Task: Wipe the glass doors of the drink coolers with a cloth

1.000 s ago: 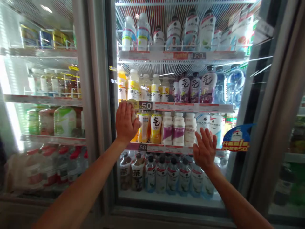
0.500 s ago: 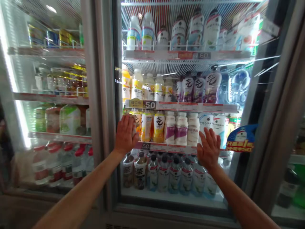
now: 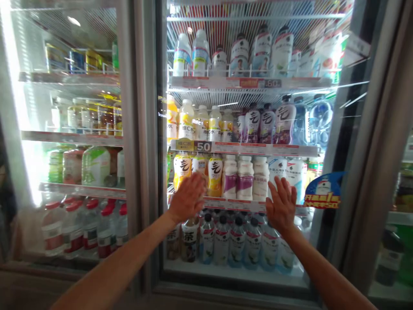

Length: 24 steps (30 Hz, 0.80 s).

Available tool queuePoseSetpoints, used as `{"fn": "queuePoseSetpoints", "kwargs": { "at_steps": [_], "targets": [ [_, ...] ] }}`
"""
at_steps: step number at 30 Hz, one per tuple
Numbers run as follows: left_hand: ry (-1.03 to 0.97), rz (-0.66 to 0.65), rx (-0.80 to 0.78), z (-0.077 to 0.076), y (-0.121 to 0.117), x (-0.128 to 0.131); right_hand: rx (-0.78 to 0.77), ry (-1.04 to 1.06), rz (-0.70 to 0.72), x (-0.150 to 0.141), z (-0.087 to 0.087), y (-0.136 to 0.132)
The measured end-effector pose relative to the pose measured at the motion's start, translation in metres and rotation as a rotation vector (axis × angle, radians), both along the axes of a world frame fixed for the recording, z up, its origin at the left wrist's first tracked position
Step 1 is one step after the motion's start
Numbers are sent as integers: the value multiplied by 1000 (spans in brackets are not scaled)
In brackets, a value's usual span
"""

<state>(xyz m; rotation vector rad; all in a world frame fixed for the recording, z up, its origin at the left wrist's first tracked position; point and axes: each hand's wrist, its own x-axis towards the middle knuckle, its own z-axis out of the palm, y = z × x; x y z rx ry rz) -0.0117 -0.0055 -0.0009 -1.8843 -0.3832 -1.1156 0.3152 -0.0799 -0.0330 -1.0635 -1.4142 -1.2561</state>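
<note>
My left hand [image 3: 189, 196], blurred by motion, lies fairly flat in front of the glass door [image 3: 346, 125] of a lit drinks fridge. Behind it stand yellow-labelled bottles [image 3: 214, 174], partly covered by its fingers. What is under the palm is hidden. My right hand [image 3: 282, 202] is open, fingers spread, at the glass in front of white cartons or bottles [image 3: 295, 172]. Whether its palm touches the glass I cannot tell. Between the hands, white bottles with purple labels [image 3: 245, 176] stand upright on the shelf.
A blue sticker [image 3: 324, 189] is on the glass right of my right hand. Below are clear bottles with black caps [image 3: 238, 241]; above, dark purple bottles [image 3: 285, 118]. A metal door frame [image 3: 142, 142] separates the left cabinet, with red-capped bottles [image 3: 72, 226].
My left hand has moved right across the front of the door, uncovering the leftmost yellow-labelled bottle. My right hand stays nearly in place. The view has shifted slightly.
</note>
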Motion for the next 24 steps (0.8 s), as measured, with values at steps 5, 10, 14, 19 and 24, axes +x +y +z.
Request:
{"fn": "queuePoseSetpoints", "kwargs": {
  "at_steps": [5, 10, 14, 19, 24],
  "targets": [
    [-57, -44, -71, -1, -12, 52, 29, 0, 33, -9, 4, -5],
    [-377, -265, -309, 35, -14, 95, -24, -55, 338, -74, 31, -11],
    [-408, -410, -315, 29, -9, 66, -138, -195, 320, -134, 40, 12],
    [-500, -98, -141, 15, 11, 21, -124, -276, 48, -146, 34, 34],
    [-423, 63, -123, 13, 11, 27, -15, 79, -149, -21, 60, 13]
  ]
}}
